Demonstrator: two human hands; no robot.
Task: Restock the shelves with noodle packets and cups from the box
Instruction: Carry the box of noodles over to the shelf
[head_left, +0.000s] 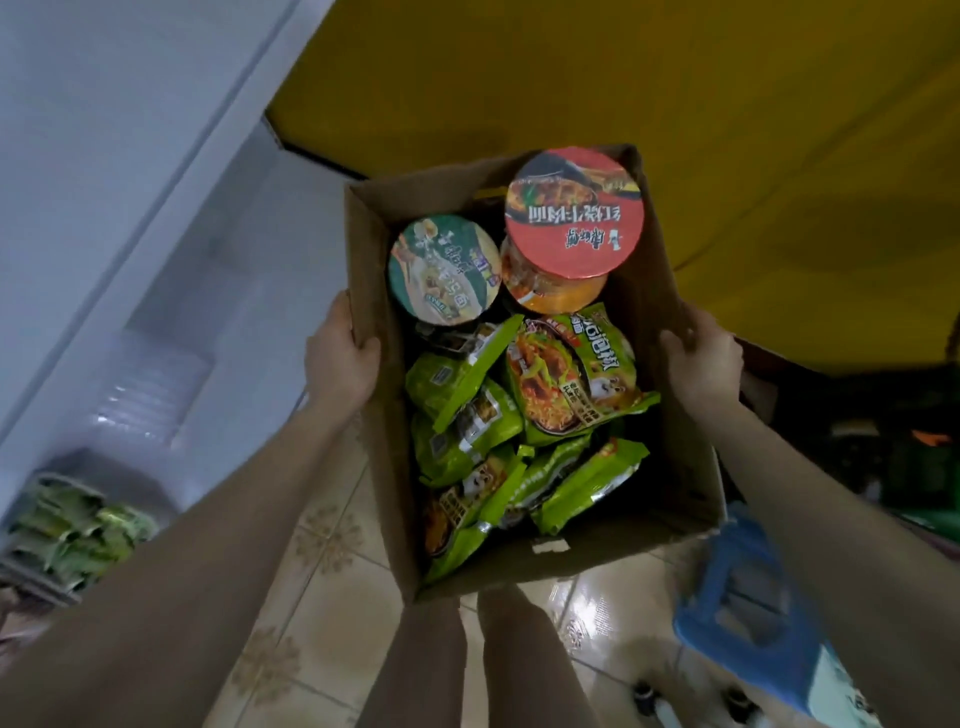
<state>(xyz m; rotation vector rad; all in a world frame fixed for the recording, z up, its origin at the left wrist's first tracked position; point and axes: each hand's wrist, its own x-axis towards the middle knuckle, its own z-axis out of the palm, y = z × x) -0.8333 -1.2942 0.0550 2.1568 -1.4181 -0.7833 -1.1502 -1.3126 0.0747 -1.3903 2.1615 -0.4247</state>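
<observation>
An open cardboard box (675, 415) hangs in front of me, held off the floor. My left hand (340, 353) grips its left wall and my right hand (701, 358) grips its right wall. Inside, at the far end, stand a green-lidded noodle cup (444, 270) and a red-lidded noodle cup (574, 213), the red one stacked on an orange cup (550, 291). Several green noodle packets (519, 426) lie jumbled in the near half.
A white shelf unit (130, 208) runs along the left, with green packets (67, 535) on a low shelf. A yellow surface (675, 78) lies beyond the box. A blue plastic stool (748, 613) stands on the tiled floor at lower right. My legs show below the box.
</observation>
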